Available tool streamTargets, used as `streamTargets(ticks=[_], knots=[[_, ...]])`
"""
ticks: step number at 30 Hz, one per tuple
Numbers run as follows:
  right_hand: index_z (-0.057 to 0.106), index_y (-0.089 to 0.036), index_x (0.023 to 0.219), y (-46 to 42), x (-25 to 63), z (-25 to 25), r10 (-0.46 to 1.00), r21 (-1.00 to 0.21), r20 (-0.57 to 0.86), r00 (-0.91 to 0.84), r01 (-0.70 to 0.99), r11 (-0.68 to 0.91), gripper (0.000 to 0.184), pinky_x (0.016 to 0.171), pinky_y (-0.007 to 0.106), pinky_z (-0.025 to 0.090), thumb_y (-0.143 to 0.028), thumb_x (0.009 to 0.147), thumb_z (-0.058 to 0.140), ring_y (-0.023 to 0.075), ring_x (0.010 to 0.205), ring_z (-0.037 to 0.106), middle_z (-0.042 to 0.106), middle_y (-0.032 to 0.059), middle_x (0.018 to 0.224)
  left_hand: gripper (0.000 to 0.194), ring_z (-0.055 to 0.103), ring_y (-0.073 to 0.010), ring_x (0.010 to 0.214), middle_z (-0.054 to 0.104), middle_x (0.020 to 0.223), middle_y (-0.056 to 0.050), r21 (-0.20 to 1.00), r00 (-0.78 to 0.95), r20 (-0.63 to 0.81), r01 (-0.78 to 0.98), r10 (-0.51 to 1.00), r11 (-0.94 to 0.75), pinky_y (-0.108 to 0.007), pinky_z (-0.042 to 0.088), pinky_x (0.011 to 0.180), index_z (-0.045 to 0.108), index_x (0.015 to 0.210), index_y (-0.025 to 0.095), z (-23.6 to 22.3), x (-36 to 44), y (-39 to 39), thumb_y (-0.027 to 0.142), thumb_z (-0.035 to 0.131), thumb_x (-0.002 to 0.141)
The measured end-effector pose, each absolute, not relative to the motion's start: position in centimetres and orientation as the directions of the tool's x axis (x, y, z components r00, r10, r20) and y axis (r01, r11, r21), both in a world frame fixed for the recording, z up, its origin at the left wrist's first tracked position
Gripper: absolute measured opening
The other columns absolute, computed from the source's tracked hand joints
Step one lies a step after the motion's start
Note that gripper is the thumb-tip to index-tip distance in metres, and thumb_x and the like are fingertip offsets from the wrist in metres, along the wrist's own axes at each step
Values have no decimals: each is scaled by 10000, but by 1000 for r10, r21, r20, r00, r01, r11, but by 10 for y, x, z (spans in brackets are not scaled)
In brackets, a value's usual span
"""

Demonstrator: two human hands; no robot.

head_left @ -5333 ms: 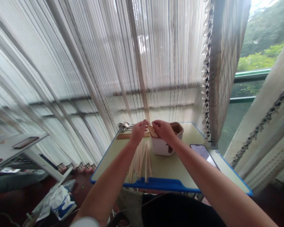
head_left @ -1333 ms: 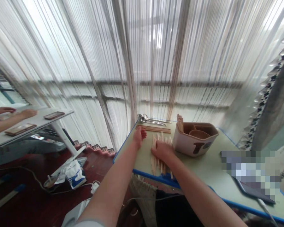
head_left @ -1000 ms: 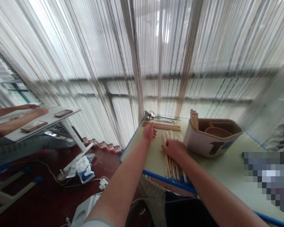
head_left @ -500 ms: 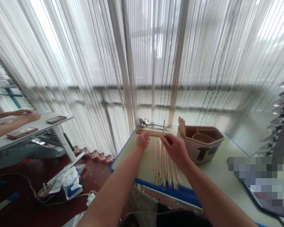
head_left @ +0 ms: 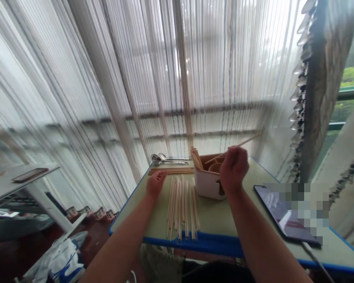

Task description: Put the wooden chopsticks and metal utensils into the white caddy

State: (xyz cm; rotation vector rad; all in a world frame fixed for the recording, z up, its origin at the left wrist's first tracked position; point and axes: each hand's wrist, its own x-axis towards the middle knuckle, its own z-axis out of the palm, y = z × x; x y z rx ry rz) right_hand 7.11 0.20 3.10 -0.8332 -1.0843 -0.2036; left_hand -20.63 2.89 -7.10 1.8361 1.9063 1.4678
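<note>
My right hand (head_left: pixel 234 169) is raised at the right side of a multi-compartment utensil caddy (head_left: pixel 209 187), its fingers pinched around a thin pale chopstick (head_left: pixel 250 139). The chopstick slants, with its lower end over the caddy's opening. Several pale chopsticks (head_left: pixel 195 157) stand in the caddy's left compartment. Side by side on the table, a spread of pale chopsticks (head_left: pixel 179 206) lies between my forearms. My left hand (head_left: pixel 156 182) is closed just in front of a row of brown chopsticks (head_left: pixel 178 170); whether its curled fingers hold anything is hidden.
Metal ladles (head_left: pixel 157 158) lie at the far left of the blue-edged table (head_left: pixel 135 198). A tablet (head_left: pixel 279 212) with a cable rests at the right. Another white table (head_left: pixel 44 173) stands to the left, and a sheer curtain (head_left: pixel 153 78) hangs behind.
My right hand has risen and moved from above the pale chopsticks to the caddy, tilting its chopstick from upright to slanted. The view has turned right, bringing the tablet further in.
</note>
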Motion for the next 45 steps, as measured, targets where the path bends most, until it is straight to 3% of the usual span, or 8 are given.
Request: streamTargets(ticks=[6,11,17,20,25,30,35,45], knots=[[576,-181,807,-1,66,31,441,-325,896,51,753,573,253,660,262,370,-330,905,397,149,732,529,607,51,812,285,540,-114,576,615,677,-13,512,-92,666,778,740,-364,-232,429,590,641,837,166,-53,-176,2,410,495,820],[615,-193,777,-6,64,31,531,-279,847,-22,833,479,239,617,265,324,-337,869,448,165,742,552,640,37,778,230,559,-98,598,630,735,-6,543,-105,723,697,683,-468,-212,456,590,621,959,160,-17,-141,-4,277,513,793],[667,-225,791,-7,64,28,551,-235,831,-80,847,477,224,606,264,316,-348,843,487,163,730,576,667,25,771,231,601,-119,705,662,791,-24,543,-2,731,606,682,-581,-224,484,640,640,897,157,2,-114,20,124,474,740],[665,-224,811,-5,64,27,525,-253,849,-62,824,507,208,620,255,337,-348,838,501,161,735,589,673,16,770,291,582,-130,720,638,848,-45,502,-38,761,667,648,-550,-256,494,670,621,974,148,-9,-119,25,118,460,733],[657,-211,918,-6,60,26,505,-323,863,11,780,536,225,638,238,368,-355,855,496,154,740,609,691,34,845,410,552,-157,811,542,1096,-87,347,42,753,823,656,-451,-323,481,801,586,1079,157,-21,-146,30,122,490,682],[675,-230,919,-12,58,28,558,-286,824,-97,779,558,273,666,241,383,-373,885,445,160,793,607,684,49,883,265,563,-147,718,611,973,-66,386,-28,675,865,738,-320,-291,466,787,628,933,160,-23,-160,36,159,473,718],[655,-214,973,-12,58,29,586,-350,809,-53,757,552,259,665,251,391,-353,874,459,168,776,602,672,59,906,213,591,-160,716,659,766,-34,392,-23,582,884,813,-256,-257,435,712,644,884,181,-30,-160,33,217,471,765],[697,-246,869,-13,58,30,656,-281,738,-160,811,513,220,674,265,383,-356,844,508,176,801,606,698,31,895,229,584,-140,673,660,760,-38,382,-4,581,884,814,-269,-233,406,650,632,928,167,-39,-159,35,238,460,794]])
